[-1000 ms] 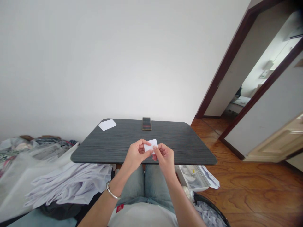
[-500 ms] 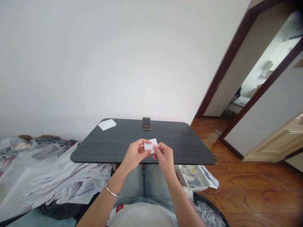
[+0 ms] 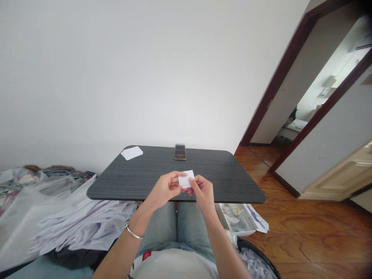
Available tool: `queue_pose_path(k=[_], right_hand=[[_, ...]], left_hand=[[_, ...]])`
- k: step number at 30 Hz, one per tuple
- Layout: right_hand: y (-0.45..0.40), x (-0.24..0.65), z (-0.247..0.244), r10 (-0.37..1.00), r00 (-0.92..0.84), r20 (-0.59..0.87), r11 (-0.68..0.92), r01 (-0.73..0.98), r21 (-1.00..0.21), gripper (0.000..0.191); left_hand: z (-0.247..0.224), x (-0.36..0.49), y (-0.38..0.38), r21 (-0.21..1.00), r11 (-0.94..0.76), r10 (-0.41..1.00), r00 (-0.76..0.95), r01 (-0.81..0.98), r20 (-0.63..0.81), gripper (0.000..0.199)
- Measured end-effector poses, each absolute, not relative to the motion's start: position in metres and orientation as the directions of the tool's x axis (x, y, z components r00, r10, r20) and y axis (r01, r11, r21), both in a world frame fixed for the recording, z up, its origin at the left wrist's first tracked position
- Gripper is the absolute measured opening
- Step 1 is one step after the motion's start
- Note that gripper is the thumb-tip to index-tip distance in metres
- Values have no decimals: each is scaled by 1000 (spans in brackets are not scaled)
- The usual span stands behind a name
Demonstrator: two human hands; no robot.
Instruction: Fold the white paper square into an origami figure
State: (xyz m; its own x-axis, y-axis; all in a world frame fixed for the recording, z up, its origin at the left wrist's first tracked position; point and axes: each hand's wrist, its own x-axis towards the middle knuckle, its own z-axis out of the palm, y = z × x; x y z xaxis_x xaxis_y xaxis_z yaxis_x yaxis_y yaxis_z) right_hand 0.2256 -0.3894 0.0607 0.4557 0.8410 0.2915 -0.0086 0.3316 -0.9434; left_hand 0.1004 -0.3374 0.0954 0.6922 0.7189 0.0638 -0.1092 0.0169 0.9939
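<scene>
A small white piece of paper (image 3: 185,180), roughly rectangular, is held up over the near edge of the dark wood-grain table (image 3: 151,164). My left hand (image 3: 167,187) pinches its left side between thumb and fingers. On the right side, my right hand (image 3: 202,190) grips the same paper, its thumb pressed on the face. The fingers behind the paper are partly hidden, and whether it is folded I cannot tell. Toward the table's back left corner lie a few white paper sheets (image 3: 132,153), slightly fanned.
A phone (image 3: 180,152) leans at the table's back edge by the wall. Left of the table are piled white cloth or paper (image 3: 84,224) and plastic bags. At right, a box (image 3: 236,219) and a black-rimmed bin (image 3: 257,263) with paper scraps stand on the wooden floor.
Both hands and the paper have shifted very slightly to the right. My left hand's thumb has moved a little along the paper's lower edge; the grip stays the same.
</scene>
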Motion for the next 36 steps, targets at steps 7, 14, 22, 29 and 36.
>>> queue_pose_path(k=[7,14,22,29,36], right_hand=[[-390,226,63,836,456,305,339,8,-941,31],[-390,223,63,840,453,299,343,-14,-939,30],[-390,227,61,886,370,281,325,-63,-944,27],[-390,227,61,874,388,291,331,-39,-943,31],[-389,230,59,873,392,289,320,-15,-947,31]], left_hand=[[100,96,-339,981,55,664,740,-188,104,40],[95,103,-338,986,37,772,631,-164,76,36],[94,103,-339,992,-3,789,609,-126,79,35],[96,99,-343,994,-107,748,655,-39,106,33],[97,95,-342,989,-147,693,711,-23,119,33]])
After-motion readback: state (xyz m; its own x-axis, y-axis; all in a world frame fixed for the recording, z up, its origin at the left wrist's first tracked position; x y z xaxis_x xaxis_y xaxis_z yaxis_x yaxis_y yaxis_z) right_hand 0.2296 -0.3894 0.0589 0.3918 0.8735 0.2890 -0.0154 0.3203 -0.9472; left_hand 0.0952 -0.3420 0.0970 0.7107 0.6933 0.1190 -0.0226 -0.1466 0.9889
